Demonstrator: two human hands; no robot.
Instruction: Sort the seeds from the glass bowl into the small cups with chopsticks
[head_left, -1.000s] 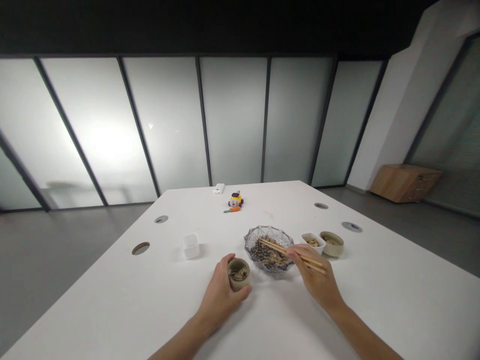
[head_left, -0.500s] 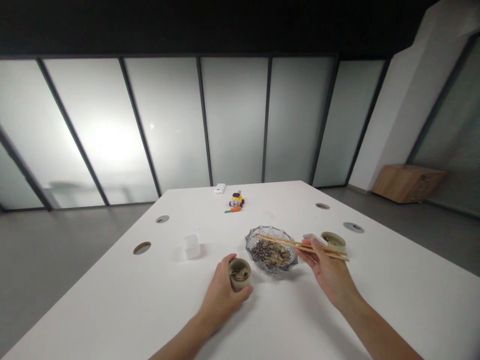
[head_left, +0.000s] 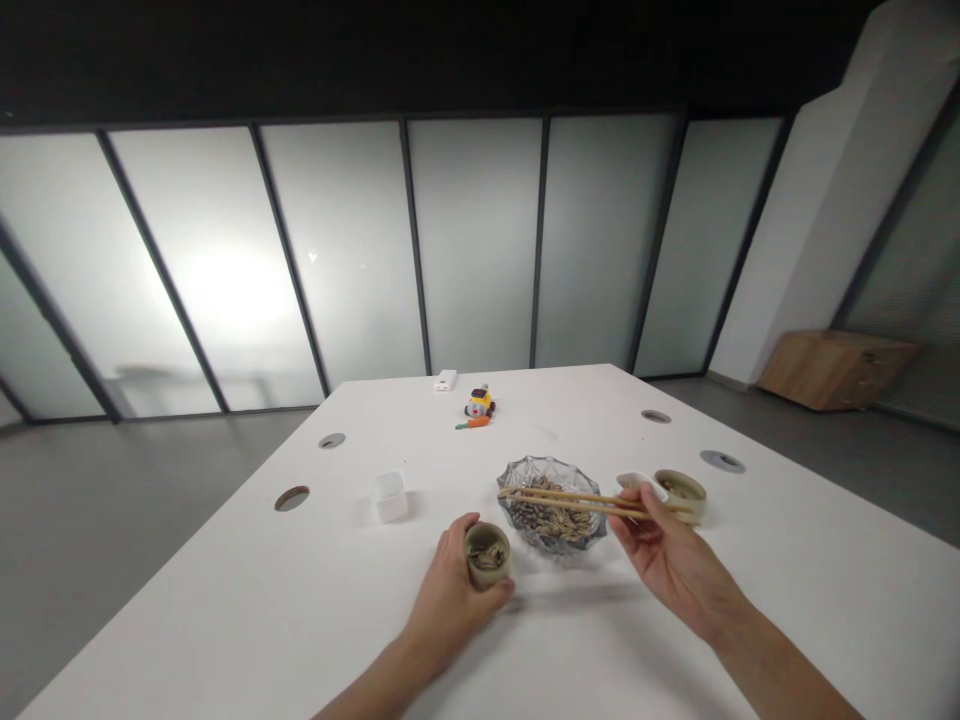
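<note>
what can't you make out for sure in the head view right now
All in the head view:
- Near side of the white dish: hidden by the right hand and chopsticks.
- Left side of the small cup: covered by the left hand.
- Whether the chopstick tips grip a seed: too small and blurred.
- Both forearms: cut off by the bottom edge.
- Markings on the far white object: too small.

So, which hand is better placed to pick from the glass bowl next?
Probably the right hand: it holds the chopsticks, which extend across the bowl. The left hand is occupied, gripping the cup.
</note>
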